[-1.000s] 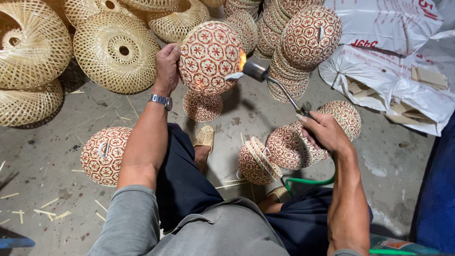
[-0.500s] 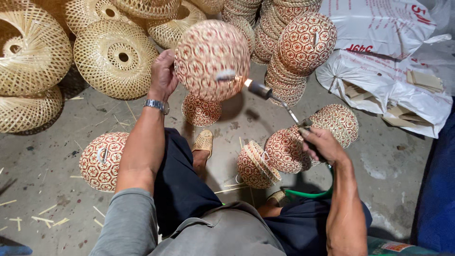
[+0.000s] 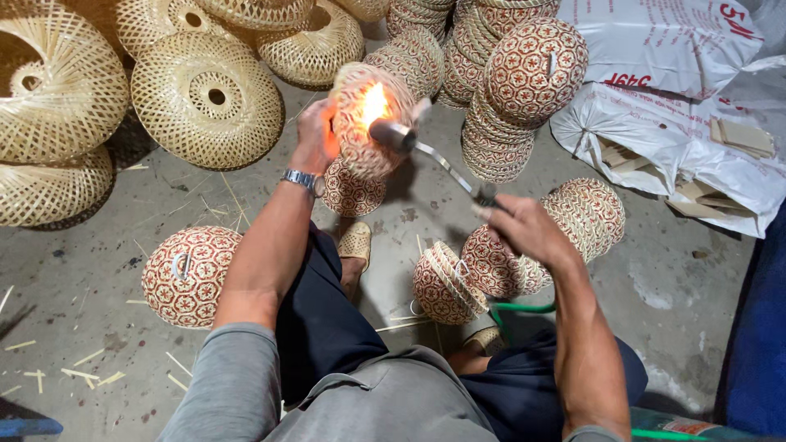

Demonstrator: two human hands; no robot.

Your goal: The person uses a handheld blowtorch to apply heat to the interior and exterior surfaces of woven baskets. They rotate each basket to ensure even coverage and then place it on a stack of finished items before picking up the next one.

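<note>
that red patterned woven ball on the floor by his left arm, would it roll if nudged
Probably: the woven ball looks rounded and rests loose on the flat concrete floor. It likely feels light, since the left hand alone holds a similar one up. The weave may dent if squeezed.

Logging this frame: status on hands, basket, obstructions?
Left hand grips patterned woven basket. Right hand grips gas torch, flame on the basket. Nothing between them.
</note>
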